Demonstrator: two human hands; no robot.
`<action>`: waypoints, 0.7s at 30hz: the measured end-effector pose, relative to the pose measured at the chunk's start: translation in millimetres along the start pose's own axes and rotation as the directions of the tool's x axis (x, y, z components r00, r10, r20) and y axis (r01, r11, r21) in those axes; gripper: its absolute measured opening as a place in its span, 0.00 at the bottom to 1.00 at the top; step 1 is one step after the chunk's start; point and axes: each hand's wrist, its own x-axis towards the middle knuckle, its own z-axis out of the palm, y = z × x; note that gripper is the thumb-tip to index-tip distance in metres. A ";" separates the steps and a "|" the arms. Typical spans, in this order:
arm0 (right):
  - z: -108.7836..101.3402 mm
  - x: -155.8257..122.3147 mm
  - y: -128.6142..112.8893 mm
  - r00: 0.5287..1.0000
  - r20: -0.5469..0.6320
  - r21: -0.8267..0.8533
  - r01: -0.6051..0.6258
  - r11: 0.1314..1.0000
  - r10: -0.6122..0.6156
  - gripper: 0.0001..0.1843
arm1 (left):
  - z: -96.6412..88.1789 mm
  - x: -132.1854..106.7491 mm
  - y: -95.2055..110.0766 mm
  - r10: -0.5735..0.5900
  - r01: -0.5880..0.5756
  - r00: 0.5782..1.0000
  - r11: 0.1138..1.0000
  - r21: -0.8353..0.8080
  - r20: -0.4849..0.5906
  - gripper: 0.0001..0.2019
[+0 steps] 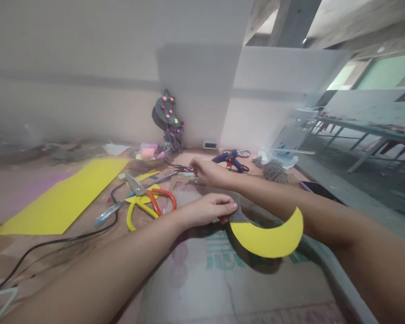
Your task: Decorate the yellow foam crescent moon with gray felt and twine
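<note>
My left hand (213,209) pinches one end of a yellow crescent moon cutout (268,238) between thumb and fingers. Grey yarn (236,215) covers the end by my fingertips; the rest of the crescent is bare yellow and curves to the right. Farther back, my right hand (207,172) crosses over to the left, low above the table. Its fingers are curled together, and whatever they may hold is too small to make out. A blue glue gun (232,159) lies just behind the right wrist. A ball of grey yarn (275,172) rests behind the right forearm.
Scissors with red and yellow handles (151,202) lie left of my hands. Beyond them is a large yellow sheet (64,195), with a black cable (64,239) in front. A grey crescent with coloured beads (164,112) stands against the wall. A phone (320,191) lies at right.
</note>
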 end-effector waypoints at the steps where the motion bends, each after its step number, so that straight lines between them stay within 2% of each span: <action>1: -10.2 -12.5 1.6 0.997 -0.057 0.023 -0.048 0.999 0.049 0.13 | 1.0 0.6 -0.5 -0.001 0.001 1.000 1.000 -0.011 -0.019 0.23; 3: -31.3 -42.8 2.0 0.977 -0.154 0.100 -0.132 0.986 0.147 0.13 | 3.3 2.1 -1.7 0.009 -0.011 0.998 0.999 -0.047 -0.056 0.23; 4: -41.3 -59.6 0.8 0.952 -0.180 0.279 -0.192 0.941 0.248 0.10 | 4.3 2.8 -2.3 0.011 -0.016 0.997 0.997 -0.073 -0.073 0.23; 6: -57.7 -93.2 -3.3 0.909 -0.109 0.542 -0.285 0.791 0.402 0.10 | 6.1 3.7 -3.7 0.003 -0.014 0.995 0.992 -0.123 -0.095 0.22; 8: -66.9 -123.5 -6.9 0.873 -0.080 0.618 -0.335 0.711 0.481 0.15 | 7.0 3.5 -5.3 -0.017 -0.002 0.991 0.990 -0.142 -0.133 0.21; 11: -65.1 -158.3 -5.9 0.865 -0.158 0.504 -0.345 0.792 0.477 0.18 | 7.0 1.4 -7.4 -0.019 0.001 0.986 0.994 -0.112 -0.164 0.20; 14: -50.8 -177.9 2.9 0.907 -0.199 0.355 -0.286 0.890 0.371 0.18 | 7.1 -1.5 -7.1 0.012 -0.018 0.980 0.999 -0.032 -0.198 0.18; 18: -34.4 -184.4 12.8 0.955 -0.157 0.250 -0.207 0.946 0.250 0.19 | 9.6 -3.3 -2.9 0.017 -0.007 0.978 0.999 0.051 -0.209 0.16; 21: -32.2 -181.8 14.0 0.973 -0.145 0.163 -0.157 0.974 0.181 0.18 | 11.6 -3.1 -0.5 0.029 -0.012 0.970 0.997 0.074 -0.240 0.16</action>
